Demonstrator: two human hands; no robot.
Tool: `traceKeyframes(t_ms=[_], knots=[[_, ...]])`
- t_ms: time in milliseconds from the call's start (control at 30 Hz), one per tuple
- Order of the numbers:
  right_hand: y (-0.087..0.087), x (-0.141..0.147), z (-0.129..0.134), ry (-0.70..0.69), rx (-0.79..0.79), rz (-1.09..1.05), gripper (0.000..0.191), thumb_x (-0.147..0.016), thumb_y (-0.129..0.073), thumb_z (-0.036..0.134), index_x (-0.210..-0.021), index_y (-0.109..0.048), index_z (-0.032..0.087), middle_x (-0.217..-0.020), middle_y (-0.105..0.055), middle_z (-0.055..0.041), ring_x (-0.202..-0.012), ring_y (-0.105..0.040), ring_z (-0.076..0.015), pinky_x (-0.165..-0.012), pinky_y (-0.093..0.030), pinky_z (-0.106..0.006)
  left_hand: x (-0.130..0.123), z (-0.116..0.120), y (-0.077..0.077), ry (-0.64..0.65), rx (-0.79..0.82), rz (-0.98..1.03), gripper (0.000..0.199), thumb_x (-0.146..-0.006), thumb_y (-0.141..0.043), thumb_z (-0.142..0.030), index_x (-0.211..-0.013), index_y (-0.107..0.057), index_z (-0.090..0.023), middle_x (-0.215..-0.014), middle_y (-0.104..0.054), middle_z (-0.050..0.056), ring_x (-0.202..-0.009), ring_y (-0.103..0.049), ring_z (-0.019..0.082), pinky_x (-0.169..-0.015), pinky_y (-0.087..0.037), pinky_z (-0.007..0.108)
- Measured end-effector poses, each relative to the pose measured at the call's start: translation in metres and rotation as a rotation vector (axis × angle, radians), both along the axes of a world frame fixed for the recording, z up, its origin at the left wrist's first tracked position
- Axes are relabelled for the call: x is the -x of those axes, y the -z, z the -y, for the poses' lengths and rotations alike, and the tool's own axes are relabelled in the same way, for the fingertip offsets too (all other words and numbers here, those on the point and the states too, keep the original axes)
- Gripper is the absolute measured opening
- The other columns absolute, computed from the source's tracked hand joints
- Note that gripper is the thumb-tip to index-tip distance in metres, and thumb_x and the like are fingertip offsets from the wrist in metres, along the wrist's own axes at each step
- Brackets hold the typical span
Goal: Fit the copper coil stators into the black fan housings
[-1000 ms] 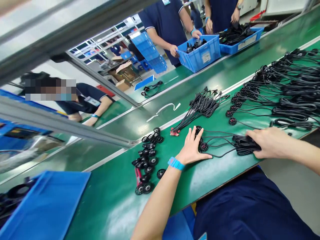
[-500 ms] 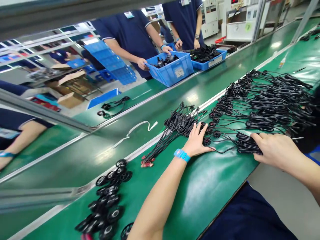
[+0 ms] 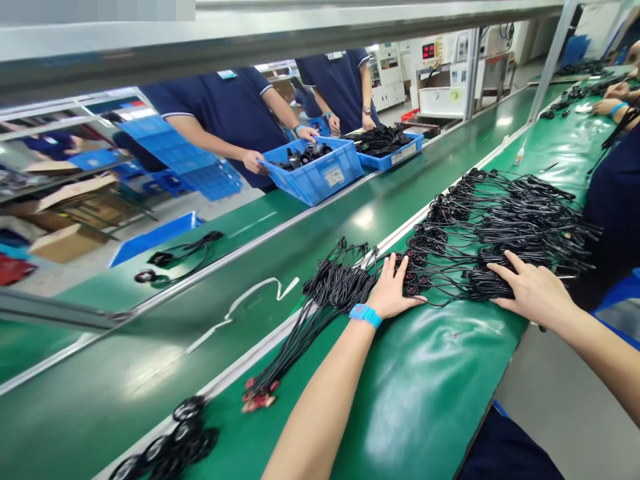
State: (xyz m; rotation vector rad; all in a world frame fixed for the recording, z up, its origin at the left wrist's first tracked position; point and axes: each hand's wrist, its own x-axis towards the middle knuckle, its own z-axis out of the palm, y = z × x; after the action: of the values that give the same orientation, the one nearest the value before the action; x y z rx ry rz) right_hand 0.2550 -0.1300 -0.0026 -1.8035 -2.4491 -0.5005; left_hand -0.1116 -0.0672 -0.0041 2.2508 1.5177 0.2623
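My left hand [image 3: 393, 290] lies with fingers spread against the small round black ends [image 3: 414, 283] of the coiled cables. My right hand [image 3: 535, 290] rests with fingers apart on the nearest coiled black cable bundle [image 3: 483, 285], at the front of a large pile of such cables [image 3: 515, 217]. Some of its fingertips are over the coil and its palm side is hidden. Just left of my left hand is another bunch of black cables [image 3: 337, 287], whose red ends [image 3: 259, 395] point toward me.
Black ring-shaped parts [image 3: 183, 437] lie at the lower left of the green table [image 3: 425, 393]. Across the belt, a person holds a blue bin [image 3: 320, 177] of black parts, beside a blue tray [image 3: 400, 155] of cables. A white strip [image 3: 250, 293] lies on the belt.
My right hand has loosened from around the coiled bundle, its fingers now spread over it. My left hand stays by the round cable ends. The camera view has turned to the right.
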Motion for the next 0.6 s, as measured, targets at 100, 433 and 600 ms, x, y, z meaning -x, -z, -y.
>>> traceKeyframes(t_ms=[100, 433, 600], knots=[[0.002, -0.005, -0.013, 0.057, -0.014, 0.005, 0.063, -0.094, -0.065, 0.052, -0.149, -0.057, 0.024, -0.157, -0.049, -0.0229, -0.094, -0.071, -0.0323, -0.081, -0.052, -0.045, -0.011, -0.012, 0.000, -0.004, 0.000, -0.007, 0.129, -0.078, -0.076, -0.078, -0.172, -0.009, -0.020, -0.179, 0.011, 0.022, -0.164, 0.008, 0.044, -0.133, -0.017, 0.061], [0.007, -0.031, -0.048, 0.127, -0.028, 0.025, 0.057, -0.096, -0.063, 0.045, -0.145, -0.056, 0.018, -0.148, -0.054, -0.0239, -0.097, -0.069, -0.0337, -0.077, -0.052, -0.044, -0.051, -0.060, -0.001, -0.002, 0.010, -0.025, 0.132, -0.076, -0.079, -0.075, -0.171, -0.010, -0.016, -0.178, 0.011, 0.024, -0.165, 0.010, 0.043, -0.134, -0.014, 0.058], [0.010, -0.052, -0.074, 0.136, -0.034, 0.025, 0.056, -0.098, -0.059, 0.047, -0.145, -0.054, 0.018, -0.144, -0.056, -0.0241, -0.100, -0.068, -0.0358, -0.075, -0.052, -0.044, -0.070, -0.083, -0.001, 0.011, 0.008, -0.027, 0.133, -0.075, -0.078, -0.078, -0.171, -0.010, -0.017, -0.179, 0.011, 0.022, -0.165, 0.009, 0.043, -0.134, -0.015, 0.058]])
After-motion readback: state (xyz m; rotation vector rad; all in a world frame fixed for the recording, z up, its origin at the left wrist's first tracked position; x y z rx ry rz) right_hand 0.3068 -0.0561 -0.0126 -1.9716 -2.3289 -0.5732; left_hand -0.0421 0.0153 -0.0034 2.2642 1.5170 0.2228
